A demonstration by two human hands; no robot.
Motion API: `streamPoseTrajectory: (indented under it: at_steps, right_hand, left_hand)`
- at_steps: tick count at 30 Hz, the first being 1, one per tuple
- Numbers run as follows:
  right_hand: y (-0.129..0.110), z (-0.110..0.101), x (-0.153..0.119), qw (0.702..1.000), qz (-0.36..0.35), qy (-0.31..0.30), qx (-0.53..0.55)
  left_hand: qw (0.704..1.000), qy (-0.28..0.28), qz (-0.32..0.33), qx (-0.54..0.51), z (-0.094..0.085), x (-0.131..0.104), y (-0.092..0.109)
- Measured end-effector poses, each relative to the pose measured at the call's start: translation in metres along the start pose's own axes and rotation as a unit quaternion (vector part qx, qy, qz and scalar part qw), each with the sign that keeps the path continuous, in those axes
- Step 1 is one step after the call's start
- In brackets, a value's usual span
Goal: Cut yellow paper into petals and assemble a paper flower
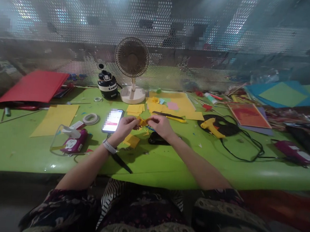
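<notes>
Between my two hands, above the middle of the green table [152,165], is a small folded yellow paper piece [142,122]. My left hand [126,126] pinches its left side, and my right hand [161,125] pinches its right side. Just below lies a stack of yellow paper squares [131,141]. A black object [159,138] rests partly under my right wrist. Behind my hands are more yellow squares [135,109] and a yellow and black cutter [170,117]. A lit phone [112,121] lies beside my left hand.
A fan [132,58] and a black bottle [108,87] stand at the back. Rightward lie a yellow glue gun [212,128] with its cable and colored sheets [282,94]. Leftward are a tape roll [90,119], a purple tissue pack [76,142] and a red folder [33,87].
</notes>
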State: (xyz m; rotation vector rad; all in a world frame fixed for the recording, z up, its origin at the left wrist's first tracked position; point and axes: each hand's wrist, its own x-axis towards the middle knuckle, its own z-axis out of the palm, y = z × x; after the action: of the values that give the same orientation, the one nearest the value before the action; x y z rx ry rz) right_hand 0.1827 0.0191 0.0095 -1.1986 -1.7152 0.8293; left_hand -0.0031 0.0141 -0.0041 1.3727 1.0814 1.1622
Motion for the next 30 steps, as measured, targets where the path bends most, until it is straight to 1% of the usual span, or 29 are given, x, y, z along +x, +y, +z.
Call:
streamPoseTrajectory:
  at_steps: [2,4,6,9,12,15,18,20,23,26,30]
  right_hand:
    - [0.002,0.0,0.001,1.0,-0.005,-0.004,0.017]
    - [0.004,0.0,0.003,0.999,0.005,-0.012,0.045]
    - [0.006,0.001,0.005,0.996,0.028,-0.013,0.082]
    - [0.006,0.001,0.007,0.986,0.072,0.002,0.149]
    - [0.005,0.001,0.007,0.976,0.1,0.006,0.194]
    - [0.005,0.003,0.007,0.974,0.104,-0.001,0.203]
    - [0.006,0.003,0.006,0.977,0.092,-0.021,0.19]
    - [0.007,0.003,0.006,0.985,0.065,-0.034,0.155]
    - [0.009,0.001,0.005,0.996,0.012,-0.031,0.077]
    - [0.009,-0.001,0.004,0.999,-0.013,-0.029,0.03]
    - [0.011,0.002,0.002,0.999,-0.038,-0.028,-0.014]
  left_hand:
    - [1.0,0.001,0.006,0.008,-0.001,0.0,0.001]
    - [1.0,-0.004,0.004,0.01,-0.002,0.0,0.002]
    - [1.0,-0.008,0.002,0.0,-0.002,-0.001,0.003]
    - [0.999,-0.02,0.001,-0.03,-0.002,-0.002,0.004]
    - [0.997,-0.038,-0.023,-0.062,0.0,-0.002,0.003]
    - [0.993,-0.041,-0.048,-0.096,0.002,-0.002,0.001]
    - [0.991,-0.025,-0.046,-0.122,0.003,-0.001,-0.001]
    - [0.991,-0.015,-0.036,-0.125,0.003,0.0,-0.003]
    - [0.993,-0.013,-0.028,-0.116,0.002,0.001,-0.005]
    - [0.994,-0.016,-0.033,-0.104,0.001,0.001,-0.007]
    - [0.997,0.022,-0.034,-0.061,0.0,0.002,-0.008]
